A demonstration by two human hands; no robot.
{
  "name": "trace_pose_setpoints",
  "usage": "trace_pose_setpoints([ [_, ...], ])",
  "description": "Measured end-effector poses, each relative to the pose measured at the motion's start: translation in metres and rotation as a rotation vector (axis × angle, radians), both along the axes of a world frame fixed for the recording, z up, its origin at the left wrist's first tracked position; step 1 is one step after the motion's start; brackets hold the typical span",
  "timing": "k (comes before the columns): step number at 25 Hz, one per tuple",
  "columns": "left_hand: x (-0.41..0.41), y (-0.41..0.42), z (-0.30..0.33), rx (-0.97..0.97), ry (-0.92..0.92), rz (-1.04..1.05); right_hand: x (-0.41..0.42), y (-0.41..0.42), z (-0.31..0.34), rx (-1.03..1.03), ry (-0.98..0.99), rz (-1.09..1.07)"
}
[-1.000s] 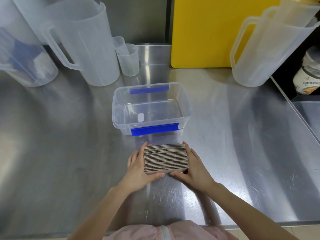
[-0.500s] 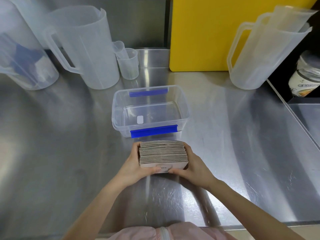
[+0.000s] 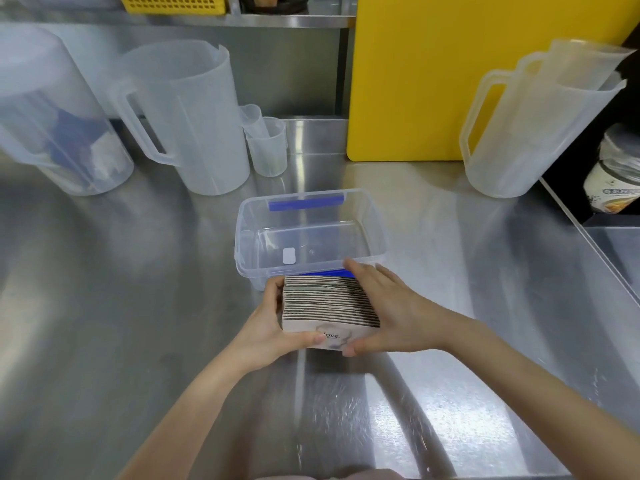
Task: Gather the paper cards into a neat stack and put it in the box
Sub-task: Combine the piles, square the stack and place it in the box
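Commercial kitchen: stainless steel counter (image 3: 104,323), plastic measuring jugs (image 3: 194,119), yellow cutting board (image 3: 433,81), steel shelf (image 3: 287,20) above.

Card stack (image 3: 329,304) gripped, seemingly lifted — box (image 3: 242,244) beyond

Single head-worn wide-angle view, looking forward and down, close over the steel counter (image 3: 104,323), no second view

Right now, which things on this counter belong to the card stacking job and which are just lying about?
Part of the job: stack of cards, held between left hand and right hand; clear box, open.

Just lying about: three big pitchers, small measuring cup, yellow board, jar.
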State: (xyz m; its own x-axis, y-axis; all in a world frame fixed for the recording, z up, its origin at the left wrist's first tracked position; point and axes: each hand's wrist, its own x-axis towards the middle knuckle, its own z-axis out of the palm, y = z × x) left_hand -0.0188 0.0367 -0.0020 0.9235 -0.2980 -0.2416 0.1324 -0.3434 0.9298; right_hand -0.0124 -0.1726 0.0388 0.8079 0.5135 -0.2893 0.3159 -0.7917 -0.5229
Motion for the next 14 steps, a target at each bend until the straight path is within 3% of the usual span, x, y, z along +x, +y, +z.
trace_pose_setpoints([
  [2, 0.006, 0.001, 0.007, 0.019, -0.006, -0.034, 0.007, 0.012, 0.000, -0.114, -0.092, 0.107],
  [4, 0.011, 0.003, 0.014, 0.018, -0.009, -0.036, 0.015, 0.020, 0.001, -0.077, -0.074, 0.095],
  [10, 0.033, 0.007, 0.026, -0.235, 0.060, 0.126, 0.031, 0.035, 0.004, 0.369, 0.198, -0.227],
  [14, 0.057, 0.006, 0.030, -0.291, 0.090, 0.269, 0.051, 0.051, 0.002, 0.575, 0.376, -0.421],
])
